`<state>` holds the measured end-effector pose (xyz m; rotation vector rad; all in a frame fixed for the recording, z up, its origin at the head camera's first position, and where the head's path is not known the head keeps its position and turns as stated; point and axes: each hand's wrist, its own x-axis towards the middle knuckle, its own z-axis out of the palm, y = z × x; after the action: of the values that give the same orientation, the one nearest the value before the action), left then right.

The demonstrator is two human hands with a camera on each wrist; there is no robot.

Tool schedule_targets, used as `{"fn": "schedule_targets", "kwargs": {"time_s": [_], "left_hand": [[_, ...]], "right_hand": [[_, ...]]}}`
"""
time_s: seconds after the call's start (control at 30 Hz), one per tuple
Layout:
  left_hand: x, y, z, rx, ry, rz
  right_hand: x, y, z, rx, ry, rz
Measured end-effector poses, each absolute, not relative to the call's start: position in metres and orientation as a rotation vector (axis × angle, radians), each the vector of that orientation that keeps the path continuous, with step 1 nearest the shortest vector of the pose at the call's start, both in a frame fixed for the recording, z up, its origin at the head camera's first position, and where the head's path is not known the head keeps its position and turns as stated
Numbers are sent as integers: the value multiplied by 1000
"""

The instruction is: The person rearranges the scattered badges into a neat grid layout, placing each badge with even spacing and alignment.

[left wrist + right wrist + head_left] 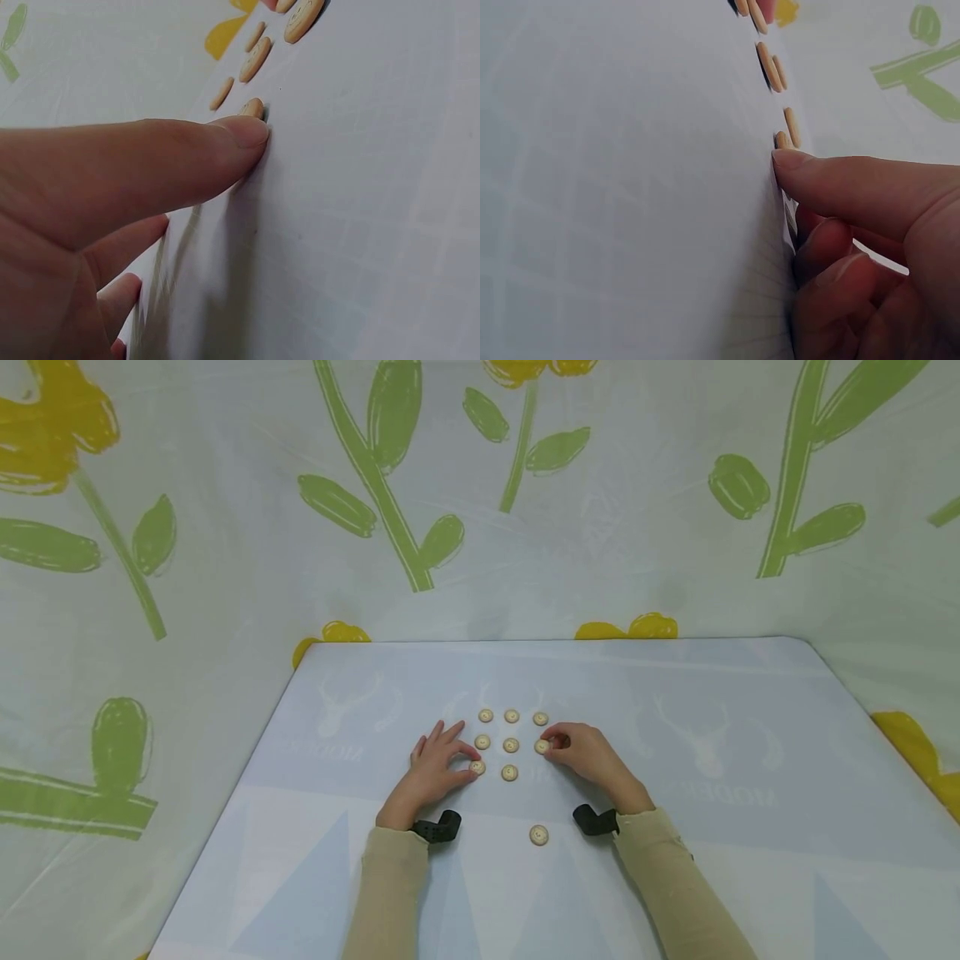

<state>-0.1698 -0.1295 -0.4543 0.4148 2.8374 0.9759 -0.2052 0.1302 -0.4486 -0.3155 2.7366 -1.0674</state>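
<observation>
Round, pale wooden buttons lie on the table in three short rows, seen in the head view. My left hand (432,772) pinches the front-left button (477,767) between thumb and index finger, its other fingers spread away to the left. On the right side, my right hand (591,757) holds the right-hand button of the middle row (542,747) by thumb and index finger, the remaining fingers curled under. Between the hands are the middle button (511,745) and the front one (509,772). In the left wrist view, the thumb (225,142) partly hides its button (254,108).
One separate button (538,835) lies nearer to me, between the two forearms. The back row includes a button (512,716) just beyond the hands. Black wrist straps (438,827) sit at both cuffs. The pale patterned tabletop (720,893) reaches a flower-printed curtain (600,560).
</observation>
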Motion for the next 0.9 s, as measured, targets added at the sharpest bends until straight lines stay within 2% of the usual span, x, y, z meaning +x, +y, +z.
{"fn": "schedule_targets", "kwargs": {"time_s": [0.9], "left_hand": [[-168,-131,-456,459,2850,1035]], "right_hand": [[-204,130,-450,-308,2746,-1092]]}}
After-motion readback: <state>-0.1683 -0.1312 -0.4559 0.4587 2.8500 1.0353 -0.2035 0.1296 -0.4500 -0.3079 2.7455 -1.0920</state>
